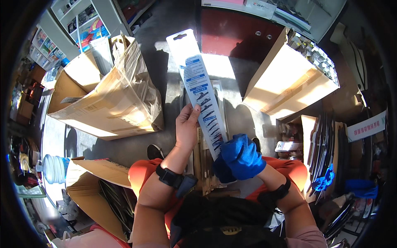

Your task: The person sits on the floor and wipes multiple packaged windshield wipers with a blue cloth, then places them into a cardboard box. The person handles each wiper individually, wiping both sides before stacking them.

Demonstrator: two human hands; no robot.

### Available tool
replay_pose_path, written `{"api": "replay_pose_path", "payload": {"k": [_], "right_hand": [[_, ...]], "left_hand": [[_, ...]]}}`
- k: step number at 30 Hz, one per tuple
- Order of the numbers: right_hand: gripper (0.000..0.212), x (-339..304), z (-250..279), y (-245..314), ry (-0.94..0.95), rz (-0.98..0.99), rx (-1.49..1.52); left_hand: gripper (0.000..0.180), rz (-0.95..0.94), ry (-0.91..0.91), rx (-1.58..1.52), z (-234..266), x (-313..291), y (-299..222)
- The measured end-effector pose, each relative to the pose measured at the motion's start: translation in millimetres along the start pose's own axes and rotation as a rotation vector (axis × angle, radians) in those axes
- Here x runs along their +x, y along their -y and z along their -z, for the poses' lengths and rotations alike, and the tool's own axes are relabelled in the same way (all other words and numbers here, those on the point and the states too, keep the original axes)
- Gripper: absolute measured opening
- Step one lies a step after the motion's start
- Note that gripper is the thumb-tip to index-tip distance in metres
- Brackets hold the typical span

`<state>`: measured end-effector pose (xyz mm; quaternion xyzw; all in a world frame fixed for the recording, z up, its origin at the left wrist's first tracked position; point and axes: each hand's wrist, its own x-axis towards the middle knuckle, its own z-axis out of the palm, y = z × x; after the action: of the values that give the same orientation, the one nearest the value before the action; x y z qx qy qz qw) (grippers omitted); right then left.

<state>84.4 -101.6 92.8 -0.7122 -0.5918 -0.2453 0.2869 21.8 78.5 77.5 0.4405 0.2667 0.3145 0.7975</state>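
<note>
My left hand (188, 126) is closed around the edge of a long, narrow white package (194, 78), with the thumb lying over its front. The package has a hang hole at its far end, blue printed bands and a column of small part pictures. It slants away from me, far end to the left. A blue cloth (240, 159) wraps my right hand and sits against the package's near end. The fingers of that hand are hidden under the cloth. My orange-clad legs flank the hands.
A large cardboard box (111, 105) with clear plastic over it stands at left, another tall box (289, 78) filled with packs at right. Open carton (93, 177) holds dark flat items near my left leg. Long dark strips (320, 153) stand at right. A red cabinet (227, 35) lies ahead.
</note>
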Motion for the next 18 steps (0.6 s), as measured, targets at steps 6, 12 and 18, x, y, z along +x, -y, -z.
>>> {"api": "replay_pose_path", "payload": {"k": [6,12,18], "right_hand": [[0.018,-9.1,-14.4,-17.0,0.204,0.141,0.133],[0.009,-3.8,-19.3,-13.6,0.200,-0.011,0.416],[0.014,-3.0,-13.9,-4.9,0.140,0.162,-0.404]], "left_hand": [[0.027,-0.024,0.052,-0.004,15.4,5.5,7.1],[0.027,-0.039,0.055,-0.008,12.9,3.3,4.7],[0.026,-0.021,0.053,-0.009,10.7,-0.3,5.7]]}}
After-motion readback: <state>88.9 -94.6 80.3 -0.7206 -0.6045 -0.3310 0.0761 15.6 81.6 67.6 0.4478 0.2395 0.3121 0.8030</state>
